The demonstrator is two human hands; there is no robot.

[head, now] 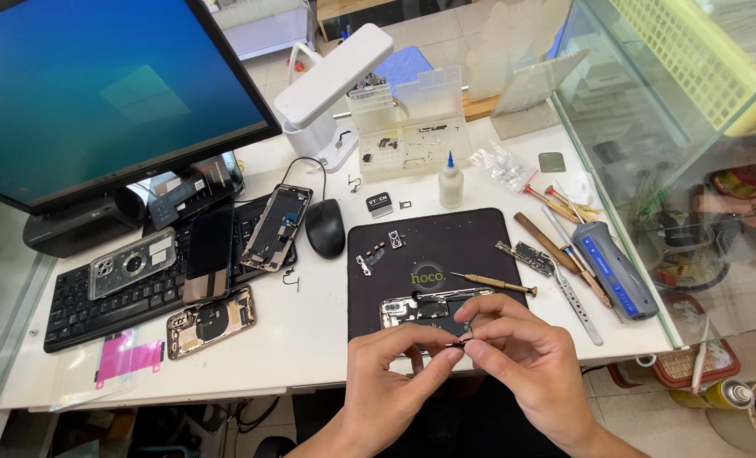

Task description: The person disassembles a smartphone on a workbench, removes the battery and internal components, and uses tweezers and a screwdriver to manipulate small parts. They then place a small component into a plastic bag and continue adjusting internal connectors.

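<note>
My left hand (pixel 395 373) and my right hand (pixel 522 356) meet at the front edge of a black work mat (pixel 480 237). Between their fingertips both pinch a small dark phone part (pixel 460 342). Just behind my fingers an opened phone frame (pixel 420 307) lies on the mat. A small precision screwdriver (pixel 492 282) rests on the mat to the right of it. Small metal brackets (pixel 376 248) sit on the mat's upper left.
A monitor (pixel 98 93), black keyboard (pixel 115 280) with several phones and an opened phone body (pixel 211 322) on it, mouse (pixel 325 227), white lamp (pixel 331 80), parts box (pixel 412 127), glue bottle (pixel 451 182), circuit board (pixel 526 257), tweezers (pixel 575 293), blue-grey electric screwdriver (pixel 616 270), glass case (pixel 683 127) at right.
</note>
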